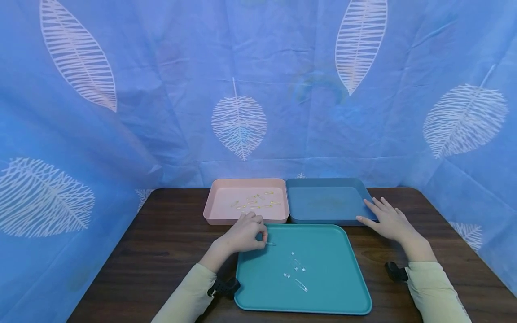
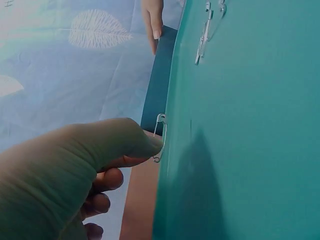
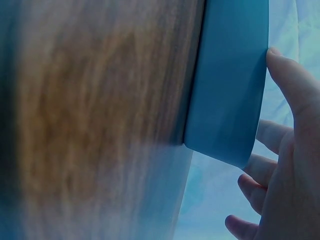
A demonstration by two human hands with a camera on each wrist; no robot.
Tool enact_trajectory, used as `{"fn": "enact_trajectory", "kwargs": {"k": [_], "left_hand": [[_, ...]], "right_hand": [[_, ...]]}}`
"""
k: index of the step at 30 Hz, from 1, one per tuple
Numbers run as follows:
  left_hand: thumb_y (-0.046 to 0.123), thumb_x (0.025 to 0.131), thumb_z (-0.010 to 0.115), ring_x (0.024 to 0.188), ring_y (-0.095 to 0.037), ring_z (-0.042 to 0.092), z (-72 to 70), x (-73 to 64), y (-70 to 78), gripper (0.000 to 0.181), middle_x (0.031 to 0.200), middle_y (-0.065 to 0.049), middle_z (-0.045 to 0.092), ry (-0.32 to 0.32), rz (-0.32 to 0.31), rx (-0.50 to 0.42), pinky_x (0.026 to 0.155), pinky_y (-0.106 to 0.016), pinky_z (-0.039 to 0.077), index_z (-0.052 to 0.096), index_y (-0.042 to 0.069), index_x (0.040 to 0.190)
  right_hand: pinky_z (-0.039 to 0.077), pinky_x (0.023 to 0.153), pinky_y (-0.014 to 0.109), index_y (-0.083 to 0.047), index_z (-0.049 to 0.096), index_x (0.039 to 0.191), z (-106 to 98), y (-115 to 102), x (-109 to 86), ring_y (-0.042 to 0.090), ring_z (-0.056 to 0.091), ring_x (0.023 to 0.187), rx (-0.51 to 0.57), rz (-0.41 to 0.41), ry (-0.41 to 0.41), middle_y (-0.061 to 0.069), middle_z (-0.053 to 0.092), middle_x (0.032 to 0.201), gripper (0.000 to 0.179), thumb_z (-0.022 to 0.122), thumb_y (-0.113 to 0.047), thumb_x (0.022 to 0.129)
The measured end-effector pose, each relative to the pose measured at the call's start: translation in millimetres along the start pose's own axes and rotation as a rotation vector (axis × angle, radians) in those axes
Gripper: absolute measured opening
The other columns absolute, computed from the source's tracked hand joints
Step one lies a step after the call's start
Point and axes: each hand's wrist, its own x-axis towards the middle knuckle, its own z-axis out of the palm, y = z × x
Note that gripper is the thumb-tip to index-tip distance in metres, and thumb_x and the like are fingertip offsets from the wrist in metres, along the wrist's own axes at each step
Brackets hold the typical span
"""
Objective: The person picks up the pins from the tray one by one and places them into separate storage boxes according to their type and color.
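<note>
Between thumb and index finger, my left hand pinches a silver safety pin, over the far left part of the teal tray. More silver safety pins lie on that tray, among them a larger one nearer the front and a small cluster around its middle. My right hand is spread at the right end of the blue tray, its thumb and fingertips at the rim in the right wrist view. The pink tray holds several small gold pins just beyond my left hand.
Pink and blue trays stand side by side at the back of the dark wooden table, directly behind the teal tray. A blue cloth with white leaf prints hangs behind the table. Both wrists wear black straps.
</note>
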Motion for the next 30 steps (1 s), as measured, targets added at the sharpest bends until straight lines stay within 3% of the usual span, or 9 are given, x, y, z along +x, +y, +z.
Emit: {"fn": "enact_trajectory", "kwargs": {"k": [9, 18, 30], "left_hand": [[0.026, 0.083, 0.071, 0.079, -0.009, 0.036, -3.2, 12.3, 3.2, 0.017, 0.079, 0.007, 0.053, 0.027, 0.029, 0.015, 0.075, -0.027, 0.03, 0.063, 0.03, 0.069], [0.025, 0.086, 0.069, 0.076, -0.01, 0.033, -6.2, 26.4, 3.0, 0.016, 0.079, 0.007, 0.051, 0.078, 0.072, 0.045, 0.073, -0.028, 0.025, 0.065, 0.03, 0.071], [0.024, 0.085, 0.069, 0.079, -0.012, 0.038, -15.3, 64.1, 10.7, 0.01, 0.081, 0.009, 0.051, 0.152, 0.11, 0.058, 0.073, -0.026, 0.03, 0.068, 0.028, 0.075]], "right_hand": [[0.013, 0.105, 0.076, 0.001, 0.029, 0.151, 0, 1, -0.8, 0.053, 0.012, 0.144, 0.005, -0.006, 0.008, 0.036, 0.024, 0.153, 0.086, 0.051, -0.06, 0.093], [0.014, 0.106, 0.076, 0.002, 0.031, 0.15, 3, 2, 0.8, 0.054, 0.013, 0.143, 0.003, -0.016, 0.024, 0.037, 0.024, 0.152, 0.085, 0.051, -0.059, 0.094], [0.014, 0.108, 0.075, 0.001, 0.032, 0.15, 1, -3, 0.3, 0.053, 0.014, 0.143, 0.011, -0.001, 0.019, 0.036, 0.023, 0.153, 0.085, 0.052, -0.059, 0.093]]}}
